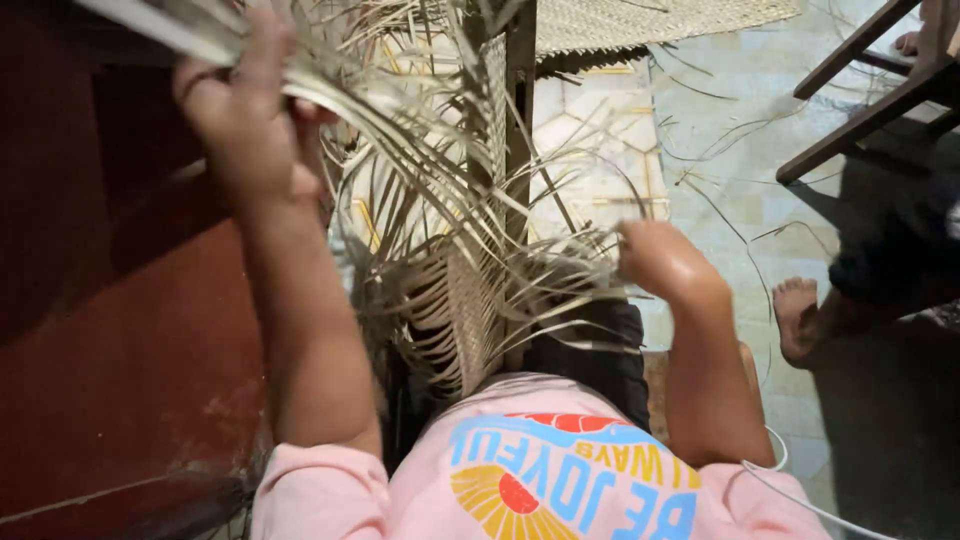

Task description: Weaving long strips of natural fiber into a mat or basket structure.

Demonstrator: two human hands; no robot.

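- Firstly, a dark red wall (pixel 110 330) fills the view from 7 to 10 o'clock.
- Left hand (pixel 245 110), at 10 o'clock, is raised and clenched round a bundle of dried palm strips (pixel 400 150); the fingers are wrapped over the strips, which fan out of the fist toward 3 and 5 o'clock.
- Partly woven mat piece (pixel 465 320), at centre, stands on edge, its loose strip ends spraying outward on both sides; it lies between the two forearms, just above the pink shirt (pixel 540 470) at 6 o'clock.
- A dark wooden post (pixel 520 110) rises behind the weave toward 12 o'clock.
- Right hand (pixel 655 260), just right of centre, is curled shut; its fingers are buried in the loose strip ends, so exactly what it pinches cannot be told.
- A finished woven mat (pixel 650 20) lies on the tiled floor (pixel 730 130) at 1 o'clock, stray strips scattered near it.
- Another person's bare foot (pixel 797 315) rests on the floor at 3 o'clock, below a dark wooden chair frame (pixel 870 100) at 2 o'clock.
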